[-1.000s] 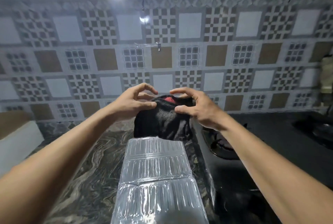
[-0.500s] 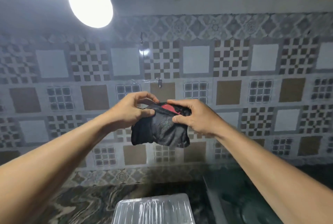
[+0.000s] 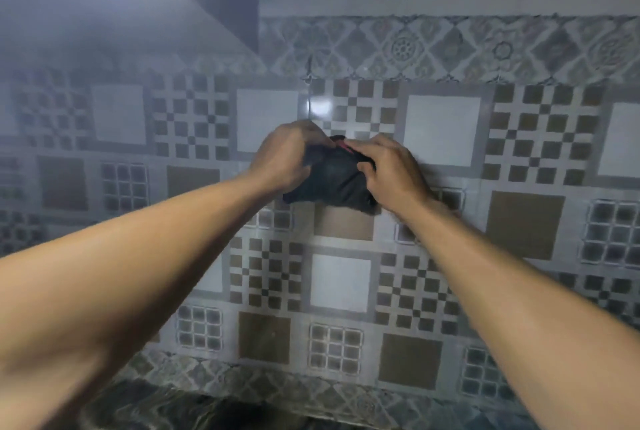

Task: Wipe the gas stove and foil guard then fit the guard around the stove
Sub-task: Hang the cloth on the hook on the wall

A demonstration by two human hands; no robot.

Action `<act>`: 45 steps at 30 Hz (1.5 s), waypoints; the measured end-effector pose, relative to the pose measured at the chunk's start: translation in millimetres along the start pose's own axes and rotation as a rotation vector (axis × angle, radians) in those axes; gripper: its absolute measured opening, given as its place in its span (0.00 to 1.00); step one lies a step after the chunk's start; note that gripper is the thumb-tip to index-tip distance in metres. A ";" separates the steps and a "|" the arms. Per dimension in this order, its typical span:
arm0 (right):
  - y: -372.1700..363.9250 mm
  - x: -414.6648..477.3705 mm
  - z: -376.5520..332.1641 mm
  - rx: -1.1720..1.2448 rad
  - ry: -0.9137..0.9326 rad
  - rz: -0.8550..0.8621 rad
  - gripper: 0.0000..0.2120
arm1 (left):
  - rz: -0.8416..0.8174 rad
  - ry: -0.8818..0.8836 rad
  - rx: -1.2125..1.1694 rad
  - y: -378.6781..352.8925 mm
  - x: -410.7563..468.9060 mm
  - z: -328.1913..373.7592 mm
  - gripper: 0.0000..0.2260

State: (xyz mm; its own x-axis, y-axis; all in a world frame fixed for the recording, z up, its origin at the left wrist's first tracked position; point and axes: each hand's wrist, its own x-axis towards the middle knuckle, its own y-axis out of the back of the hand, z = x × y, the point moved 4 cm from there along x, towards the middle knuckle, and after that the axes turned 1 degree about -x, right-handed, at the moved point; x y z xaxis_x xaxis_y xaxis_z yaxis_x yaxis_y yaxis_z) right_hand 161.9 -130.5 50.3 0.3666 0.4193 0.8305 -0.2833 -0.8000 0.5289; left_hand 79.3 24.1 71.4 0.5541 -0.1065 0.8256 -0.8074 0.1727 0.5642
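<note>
We hold a soft black cloth (image 3: 331, 180) with a bit of red up in front of the patterned tile wall (image 3: 440, 128). Our left hand (image 3: 289, 156) and right hand (image 3: 391, 171) both squeeze it.

Bare forearms (image 3: 145, 267), no sleeves

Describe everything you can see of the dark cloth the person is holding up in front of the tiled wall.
The cloth is black, soft-looking fabric, bunched into a crumpled bundle, with a small red patch at its top edge. It is held in the air before the patterned tiled wall. The left hand pinches its upper left, the right hand its upper right; the lower edge hangs free. Blur hides any weave.
</note>
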 end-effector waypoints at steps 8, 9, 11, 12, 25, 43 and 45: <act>-39.2 -20.8 33.4 -0.327 0.169 -0.011 0.25 | -0.009 -0.067 0.161 -42.6 -20.7 -8.6 0.17; -41.4 -28.2 35.6 -0.335 0.168 -0.023 0.26 | -0.028 -0.053 0.144 -45.4 -25.2 -8.2 0.17; -42.8 -37.3 38.2 -0.349 0.148 -0.036 0.27 | -0.046 0.008 0.099 -48.7 -32.2 -6.1 0.17; -41.8 -38.5 37.7 -0.350 0.129 -0.045 0.26 | -0.052 0.046 0.080 -50.2 -35.1 -5.6 0.17; 15.0 -64.1 -3.3 -0.097 -0.178 -0.353 0.24 | -0.241 0.285 -0.197 -4.1 -72.0 25.9 0.14; 49.2 -142.7 -128.9 -0.245 -0.139 -0.807 0.31 | -0.663 0.448 0.136 85.8 -182.6 62.0 0.32; 41.4 -153.2 -134.3 -0.257 -0.080 -0.858 0.32 | -0.693 0.504 0.172 90.6 -203.9 68.0 0.33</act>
State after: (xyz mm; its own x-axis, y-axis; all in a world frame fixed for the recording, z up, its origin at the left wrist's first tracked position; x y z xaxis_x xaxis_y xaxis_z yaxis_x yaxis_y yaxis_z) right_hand -24.9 -170.1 -31.6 0.6015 0.7894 0.1227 -0.0699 -0.1010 0.9924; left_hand -120.6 -5.2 -45.1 0.9225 0.3199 0.2161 -0.2520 0.0750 0.9648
